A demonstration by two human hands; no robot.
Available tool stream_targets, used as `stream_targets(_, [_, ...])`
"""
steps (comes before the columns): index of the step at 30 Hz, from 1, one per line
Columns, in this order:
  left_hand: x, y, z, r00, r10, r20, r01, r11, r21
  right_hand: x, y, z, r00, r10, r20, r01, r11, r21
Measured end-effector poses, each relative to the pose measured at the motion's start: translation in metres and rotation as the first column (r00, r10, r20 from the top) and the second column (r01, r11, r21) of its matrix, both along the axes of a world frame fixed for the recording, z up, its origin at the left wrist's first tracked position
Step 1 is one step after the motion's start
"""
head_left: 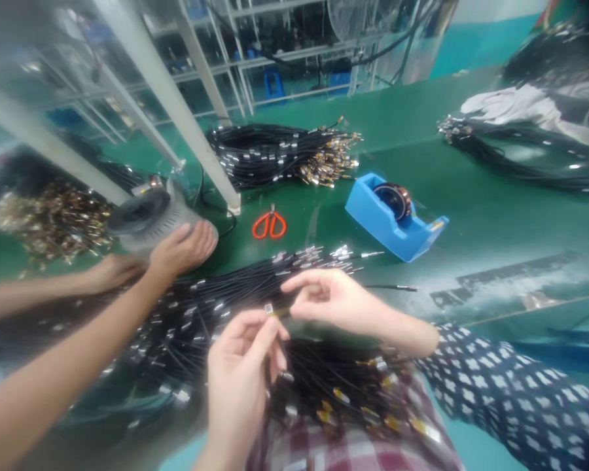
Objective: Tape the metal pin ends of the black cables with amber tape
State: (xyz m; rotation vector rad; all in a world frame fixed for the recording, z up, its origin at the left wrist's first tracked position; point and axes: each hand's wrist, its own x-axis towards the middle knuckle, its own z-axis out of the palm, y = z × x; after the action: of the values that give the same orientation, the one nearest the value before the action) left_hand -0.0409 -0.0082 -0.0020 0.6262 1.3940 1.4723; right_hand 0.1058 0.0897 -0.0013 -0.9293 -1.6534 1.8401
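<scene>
My left hand [248, 360] is closed, its thumb and index finger pinching a thin cable end that bears a small white printed label [269, 308]. Just to the right, my right hand [331, 301] has its index finger stretched out, apart from the thumb, with the other fingers curled. A yellowish bit shows between the two hands, too blurred to name. Beneath them lies a bundle of black cables [319, 376] with metal and yellow-tagged ends, partly across a checked cloth on my lap. Behind my hands runs another cable bundle [255, 278] with silvery tips.
A blue tape dispenser [397, 219] and orange-handled scissors [269, 224] lie beyond my hands. At left, a co-worker's hands [184, 248] touch a grey rounded device [150, 219]. White posts [177, 98] rise from the green table. More cable bundles [275, 154] lie farther back.
</scene>
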Motion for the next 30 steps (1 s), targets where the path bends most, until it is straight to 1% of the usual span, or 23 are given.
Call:
stream_targets(1, [-0.002,0.0,0.0,1.0,0.025,-0.01,-0.025,1.0,0.009,-0.003,0.012,0.001,0.996,-0.003,0.095,-0.007,0.994,0.105])
stream_targets(2, [-0.004,0.001,0.0,0.999,0.043,-0.011,-0.043,0.999,0.015,-0.008,0.027,0.002,0.98,-0.037,0.197,-0.008,0.974,0.225])
stream_targets(3, [-0.005,0.001,-0.001,0.998,0.055,-0.003,-0.055,0.998,0.019,-0.015,0.043,0.004,0.949,-0.116,0.292,-0.002,0.927,0.375])
stream_targets(4, [-0.007,0.002,0.0,0.998,0.063,0.011,-0.064,0.998,0.022,-0.024,0.06,0.004,0.888,-0.223,0.401,-0.02,0.854,0.52])
stream_targets(5, [-0.008,0.003,0.0,0.997,0.068,0.028,-0.068,0.997,0.02,-0.036,0.076,0.004,0.848,-0.273,0.453,-0.032,0.829,0.559])
stream_targets(8, [-0.008,0.004,0.001,0.995,0.069,0.074,-0.07,0.998,0.002,-0.078,0.118,0.001,0.762,-0.309,0.569,-0.082,0.826,0.558])
stream_targets(10, [-0.009,0.003,0.002,0.992,0.065,0.105,-0.064,0.998,-0.014,-0.105,0.134,-0.003,0.706,-0.321,0.631,-0.104,0.834,0.541])
stream_targets(12, [-0.01,0.001,0.004,0.988,0.064,0.137,-0.062,0.998,-0.021,-0.124,0.144,-0.006,0.663,-0.323,0.676,-0.112,0.849,0.516])
stream_targets(14, [-0.012,-0.002,0.006,0.986,0.058,0.156,-0.057,0.998,-0.017,-0.131,0.149,-0.005,0.632,-0.313,0.709,-0.107,0.871,0.479])
stream_targets(17, [-0.015,-0.005,0.009,0.987,0.029,0.16,-0.03,1.0,0.004,-0.12,0.153,0.003,0.612,-0.264,0.745,-0.092,0.912,0.399])
stream_targets(19, [-0.015,-0.005,0.01,0.988,-0.001,0.155,-0.002,1.0,0.022,-0.101,0.149,0.012,0.642,-0.192,0.742,-0.099,0.939,0.328])
stream_targets(21, [-0.014,-0.004,0.01,0.989,-0.021,0.148,0.015,0.999,0.04,-0.075,0.136,0.022,0.718,-0.083,0.691,-0.133,0.958,0.253])
stream_targets(24, [-0.013,-0.001,0.008,0.989,-0.026,0.145,0.016,0.997,0.07,-0.032,0.099,0.029,0.847,0.081,0.525,-0.201,0.963,0.176])
stream_targets(25, [-0.012,0.001,0.008,0.989,-0.028,0.148,0.017,0.997,0.078,-0.019,0.083,0.028,0.89,0.145,0.433,-0.227,0.963,0.145])
stream_targets(26, [-0.012,0.002,0.007,0.988,-0.035,0.151,0.022,0.996,0.086,-0.006,0.065,0.026,0.948,0.235,0.213,-0.253,0.965,0.061])
stream_targets(27, [-0.012,0.003,0.007,0.987,-0.041,0.153,0.027,0.995,0.093,0.005,0.048,0.023,0.958,0.281,0.052,-0.281,0.96,-0.008])
stream_targets(28, [-0.012,0.004,0.007,0.987,-0.045,0.153,0.03,0.995,0.1,0.015,0.031,0.019,0.969,0.245,-0.014,-0.246,0.969,-0.037])
stream_targets(29, [-0.012,0.005,0.006,0.987,-0.05,0.15,0.034,0.994,0.107,0.022,0.016,0.016,0.975,0.22,-0.003,-0.22,0.974,-0.049])
stream_targets(30, [-0.012,0.006,0.006,0.988,-0.053,0.145,0.036,0.993,0.113,0.028,0.002,0.012,0.979,0.198,0.048,-0.197,0.98,-0.025])
